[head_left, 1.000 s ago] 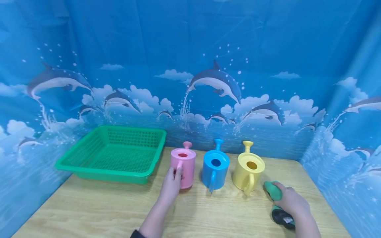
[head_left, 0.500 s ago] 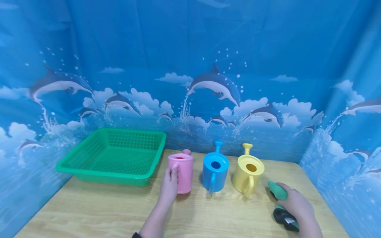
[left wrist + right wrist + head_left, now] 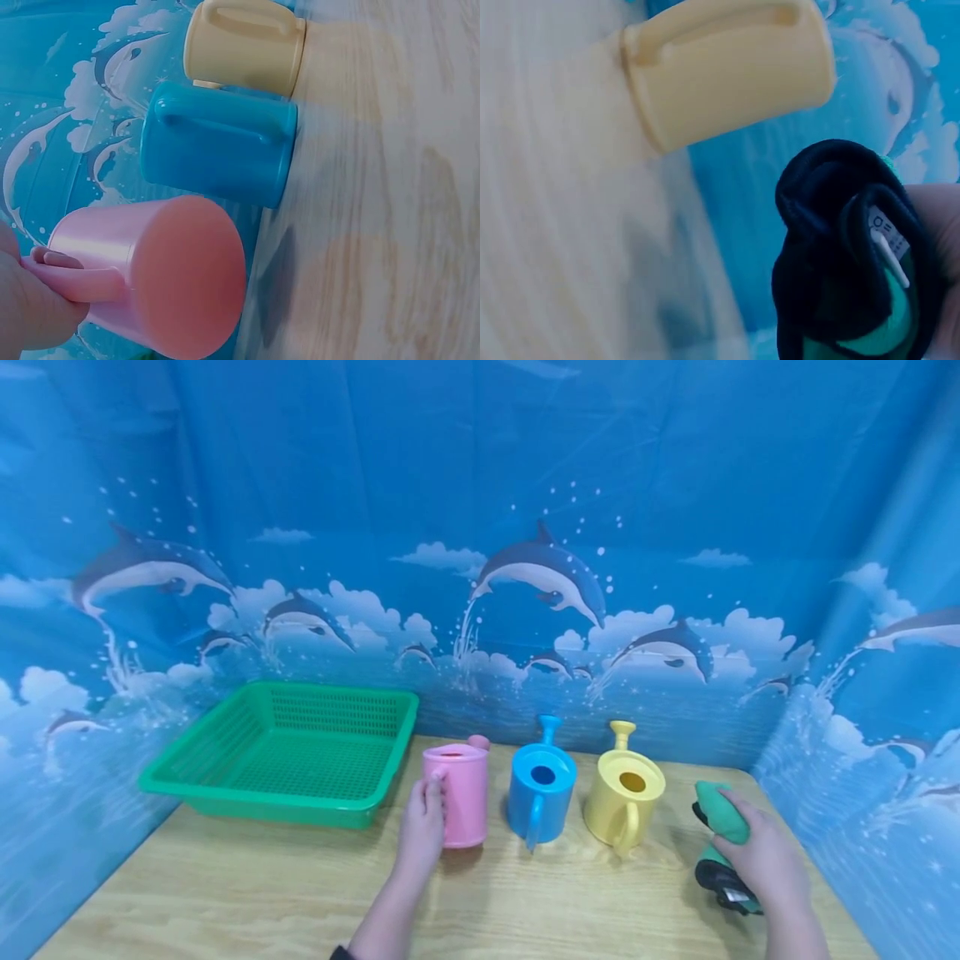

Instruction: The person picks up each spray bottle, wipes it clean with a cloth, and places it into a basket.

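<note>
My left hand (image 3: 422,825) grips the handle of a pink watering can (image 3: 465,800). The can hangs just above the table, tilted so that its underside shows in the left wrist view. To its right stand a blue watering can (image 3: 538,817) and a yellow watering can (image 3: 611,810), both upright with their handles toward me. At the far right my right hand (image 3: 768,852) holds a soft green-and-black cloth item (image 3: 722,814) slightly off the table. Its black opening and white tag (image 3: 889,232) show in the right wrist view; its exact kind is unclear.
A green plastic basket (image 3: 360,800) with slotted walls sits at the back left, close to the pink can. The wooden table (image 3: 300,893) ends against a blue dolphin-print curtain (image 3: 480,460) behind and at both sides.
The pink watering can has come up off the table and tipped back in my left hand. My right hand has raised the green-and-black cloth item and shifted it right.
</note>
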Action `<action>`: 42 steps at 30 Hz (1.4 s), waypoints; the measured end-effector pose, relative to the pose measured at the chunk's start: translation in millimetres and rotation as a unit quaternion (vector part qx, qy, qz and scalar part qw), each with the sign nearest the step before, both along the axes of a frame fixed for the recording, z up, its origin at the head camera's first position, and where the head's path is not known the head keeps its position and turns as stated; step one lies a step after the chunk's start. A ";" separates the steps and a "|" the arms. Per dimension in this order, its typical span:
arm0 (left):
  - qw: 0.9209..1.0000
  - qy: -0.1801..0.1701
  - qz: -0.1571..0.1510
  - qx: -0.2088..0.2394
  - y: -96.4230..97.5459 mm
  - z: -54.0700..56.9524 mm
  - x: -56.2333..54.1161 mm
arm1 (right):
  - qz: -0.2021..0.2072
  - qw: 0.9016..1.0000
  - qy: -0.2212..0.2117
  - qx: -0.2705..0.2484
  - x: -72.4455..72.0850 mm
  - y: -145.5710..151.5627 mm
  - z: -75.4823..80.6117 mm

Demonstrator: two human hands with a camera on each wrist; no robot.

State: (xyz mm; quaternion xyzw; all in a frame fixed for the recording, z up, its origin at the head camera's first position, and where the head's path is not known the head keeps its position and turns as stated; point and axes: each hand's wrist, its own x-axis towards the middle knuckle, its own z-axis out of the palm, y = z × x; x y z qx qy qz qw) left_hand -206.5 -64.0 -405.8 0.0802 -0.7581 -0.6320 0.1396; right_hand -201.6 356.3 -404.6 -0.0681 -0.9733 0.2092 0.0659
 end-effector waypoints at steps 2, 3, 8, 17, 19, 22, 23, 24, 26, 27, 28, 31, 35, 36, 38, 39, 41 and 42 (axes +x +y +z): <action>1.000 0.002 0.004 0.003 -0.7 0.8 1.0 | -0.003 1.000 0.028 0.006 3.4 -3.6 5.6; 1.000 0.002 0.006 0.006 -1.1 1.2 1.4 | -0.006 0.999 0.037 0.004 5.4 -6.0 8.9; 1.000 0.009 0.011 0.018 -3.5 3.6 3.4 | -0.016 0.996 0.088 -0.004 15.5 -18.8 27.7; 0.999 0.027 0.012 0.046 -5.8 9.2 3.0 | -0.030 0.988 0.152 -0.026 31.6 -35.1 48.9; 0.998 0.025 0.009 0.053 -6.5 10.3 3.5 | -0.036 0.985 0.164 -0.033 34.7 -40.0 51.8; 0.997 0.024 0.004 0.067 -7.5 12.2 4.7 | -0.042 0.982 0.177 -0.042 38.5 -48.2 55.9; 0.997 0.024 0.002 0.072 -7.6 13.4 5.4 | -0.043 0.981 0.182 -0.045 39.1 -50.7 57.2; 0.997 0.023 0.001 0.076 -7.7 14.6 6.1 | -0.043 0.980 0.185 -0.050 39.3 -52.7 58.2; 0.996 0.024 -0.002 0.082 -7.7 17.5 7.3 | -0.046 0.978 0.196 -0.054 40.1 -57.6 60.0; 0.996 0.024 -0.006 0.086 -7.5 19.0 8.1 | -0.046 0.976 0.202 -0.058 40.2 -60.0 60.4; 0.996 0.023 -0.008 0.088 -7.2 20.4 8.7 | -0.046 0.975 0.209 -0.063 40.5 -62.3 60.4; 0.995 0.026 -0.017 0.097 -6.0 23.9 10.0 | -0.040 0.970 0.231 -0.065 41.5 -69.8 60.1; 0.992 0.038 -0.033 0.117 -3.1 27.3 12.6 | -0.014 0.961 0.269 -0.061 42.6 -80.6 59.8; 0.991 0.040 -0.038 0.121 -2.3 28.3 13.8 | -0.007 0.958 0.281 -0.059 43.1 -83.4 59.7; 0.990 0.037 -0.043 0.125 -0.7 30.0 16.6 | 0.007 0.952 0.301 -0.058 44.2 -89.1 59.9; 0.990 0.034 -0.046 0.127 -0.1 31.1 18.2 | 0.014 0.949 0.309 -0.059 44.7 -91.8 59.9; 0.990 0.027 -0.049 0.127 0.8 33.1 20.9 | 0.028 0.944 0.323 -0.061 45.2 -97.1 59.9; 0.990 0.024 -0.050 0.128 0.9 34.4 22.1 | 0.036 0.941 0.330 -0.062 45.3 -99.6 59.8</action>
